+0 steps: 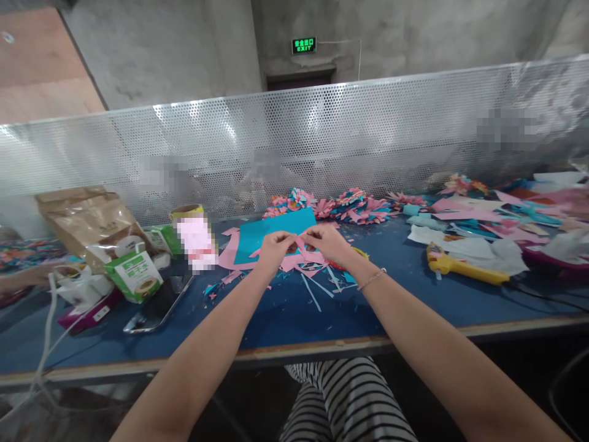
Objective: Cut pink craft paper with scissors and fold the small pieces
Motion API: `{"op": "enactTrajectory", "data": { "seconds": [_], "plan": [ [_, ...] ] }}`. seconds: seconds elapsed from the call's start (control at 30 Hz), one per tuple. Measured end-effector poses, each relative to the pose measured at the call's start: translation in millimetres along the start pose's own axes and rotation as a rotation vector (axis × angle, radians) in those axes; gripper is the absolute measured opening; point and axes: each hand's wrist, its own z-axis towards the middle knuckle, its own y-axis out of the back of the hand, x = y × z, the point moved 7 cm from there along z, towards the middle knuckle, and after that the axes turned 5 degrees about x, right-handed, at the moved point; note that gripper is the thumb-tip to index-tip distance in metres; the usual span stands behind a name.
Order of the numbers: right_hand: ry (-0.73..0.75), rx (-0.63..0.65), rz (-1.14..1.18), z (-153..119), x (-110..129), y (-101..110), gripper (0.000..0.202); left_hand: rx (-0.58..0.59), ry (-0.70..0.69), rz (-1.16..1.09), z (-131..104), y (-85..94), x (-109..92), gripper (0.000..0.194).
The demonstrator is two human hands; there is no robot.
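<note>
My left hand (276,247) and my right hand (324,242) are close together over the middle of the blue table, fingers pinched on a small piece of pink paper (300,242) between them. Behind my left hand lies a blue paper sheet (257,236), with pink paper under its left edge. Pink scraps (304,264) and thin pale blue strips (311,293) are spread beneath and in front of the hands. Something red and yellow, partly hidden, is beside my right wrist. Piles of pink and blue paper flowers (354,205) stand behind the hands.
At the left are a brown paper bag (92,227), a green and white box (134,276), a phone (159,304), and a person's hand at the edge. A yellow glue gun (464,268), tissues and paper scraps lie at the right. A perforated metal screen (368,135) stands behind.
</note>
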Motion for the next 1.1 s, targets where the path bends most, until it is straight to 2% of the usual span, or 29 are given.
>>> {"op": "enactTrajectory", "data": {
  "seconds": [0.13,0.27,0.4,0.5,0.63,0.77,0.93,1.1],
  "plan": [
    [-0.019,0.054,-0.070,-1,-2,-2,0.024,0.096,-0.029,0.142,1,-3.6,-1,0.018],
    [-0.049,0.059,-0.094,0,-8,-4,0.020,0.190,0.032,0.230,0,-5.2,3,0.019],
    [-0.013,-0.057,-0.016,0,-8,0,0.015,0.159,0.107,0.270,1,-1.8,8,0.009],
    [0.088,-0.125,0.041,-3,1,5,0.022,0.083,0.168,0.171,1,0.6,13,0.006],
    [0.253,-0.065,-0.054,-9,19,2,0.017,0.004,0.233,-0.092,-1,0.6,17,0.011],
    [0.357,-0.078,-0.137,-11,26,1,0.015,0.005,0.244,-0.303,-2,-2.2,18,0.013],
    [0.396,-0.135,-0.184,-11,29,5,0.011,0.064,0.250,-0.391,-3,-6.5,14,0.012],
    [0.307,-0.155,-0.141,-10,29,10,0.011,0.089,0.285,-0.422,-5,-8.5,12,0.009]
  ]
}}
